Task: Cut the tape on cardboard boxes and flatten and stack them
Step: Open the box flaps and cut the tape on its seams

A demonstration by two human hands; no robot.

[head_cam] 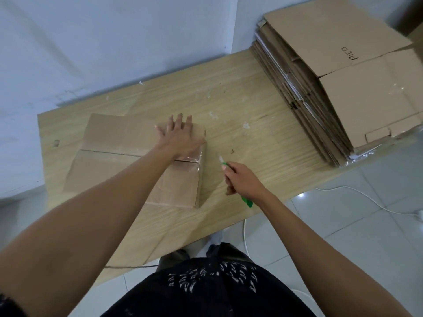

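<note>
On the wooden table (pixel 229 106), a cardboard box (pixel 128 163) is pressed by the left hand (pixel 180 138), fingers spread flat. A green cutter (pixel 231 177) is clenched in the right hand (pixel 240 179). Light, stiff board is judged; it should be held by edges.

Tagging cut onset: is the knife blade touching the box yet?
Apart. Head view: a strip of bare table shows between the blade tip of the knife and the taped right side of the box. The right hand grips the knife.
</note>
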